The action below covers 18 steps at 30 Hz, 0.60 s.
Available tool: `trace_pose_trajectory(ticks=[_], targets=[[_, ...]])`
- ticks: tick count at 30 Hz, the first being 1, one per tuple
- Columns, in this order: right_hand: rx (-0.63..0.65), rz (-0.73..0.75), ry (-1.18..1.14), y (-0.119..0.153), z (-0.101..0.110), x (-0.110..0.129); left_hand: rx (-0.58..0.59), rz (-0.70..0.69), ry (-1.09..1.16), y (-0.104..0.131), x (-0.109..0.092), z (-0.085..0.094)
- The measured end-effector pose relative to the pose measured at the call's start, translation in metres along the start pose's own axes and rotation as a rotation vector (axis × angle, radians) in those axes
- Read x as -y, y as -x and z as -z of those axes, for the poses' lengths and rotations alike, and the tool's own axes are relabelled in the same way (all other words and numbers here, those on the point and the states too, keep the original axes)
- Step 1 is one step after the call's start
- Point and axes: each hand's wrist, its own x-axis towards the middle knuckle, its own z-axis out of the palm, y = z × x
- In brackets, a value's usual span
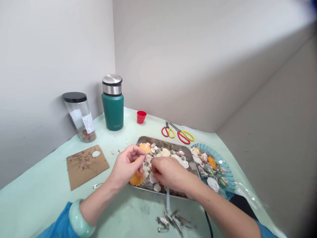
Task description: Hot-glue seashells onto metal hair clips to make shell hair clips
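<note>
Got the left hand (128, 162) pinching a tiny greyish bit (144, 154), too small to identify, over the shallow rectangular metal tray (170, 144). Got the right hand (170, 172) curled down by the mixed white and orange seashells (165, 152) inside, can't tell if gripping anything. Partway along, at a guess: loads left in the tray, a smaller batch (208, 169) already on the scalloped see-through blue plate (229, 176) just beside. Plus slim silvery metal pieces (177, 224) heaped out front, seemingly unused.
</note>
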Motion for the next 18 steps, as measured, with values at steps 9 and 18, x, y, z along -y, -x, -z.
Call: trace_pose_trajectory(ticks=[9, 18], targets=[[-0.221, -0.251, -1.001, 0.034, 0.019, -0.005, 0.005, -0.009, -0.003, 0.001, -0.002, -0.001], [-0.183, -0.337, -1.434, 0.044, 0.015, 0.007, -0.034, 0.047, 0.005, 0.001, -0.003, -0.003]])
